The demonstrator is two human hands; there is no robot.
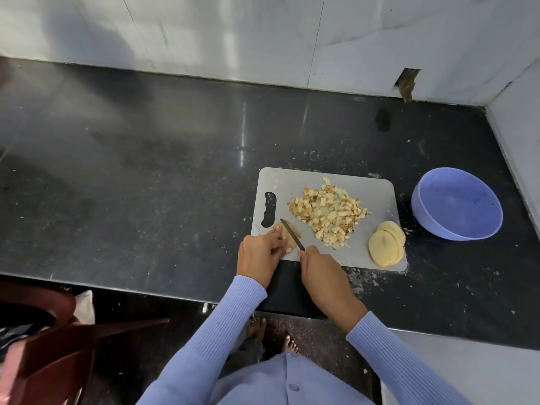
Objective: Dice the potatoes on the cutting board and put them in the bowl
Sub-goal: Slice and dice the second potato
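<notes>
1. Closest to the lens: lilac ribbed sleeves [233, 320] and a buttoned lilac shirt front, bare feet on the speckled floor below, dark red plastic chair [49, 340] off to the lower left.
2. Left hand [261, 248] curled over a small pale potato piece [287, 233] at the near-left corner of the grey plastic cutting board [377, 191], fingertips pinning it down right by the handle cut-out.
3. Right hand [321, 270] wrapped round the handle of a small dark-bladed knife [292, 233], blade angled up and left, lying across that piece. Looks mid-cut, so probably slicing or dicing it right now.
4. Done so far, judging by the board: decent heap of pale yellow diced potato cubes [328, 213] piled mid-board, some bits browned at the edges.
5. Still to go: stack of round yellow potato slices [385, 244] sitting at the near-right corner of the board, not diced yet, plus whatever's left under the left hand.
6. Round lilac plastic bowl [457, 204] parked on the black stone counter [146, 171] just right of the board, nothing visible inside. So transfer step not started at all.
7. Rough guess: over halfway through the chopping, zero on the bowl part. Scattered crumbs on the counter round the board too.
</notes>
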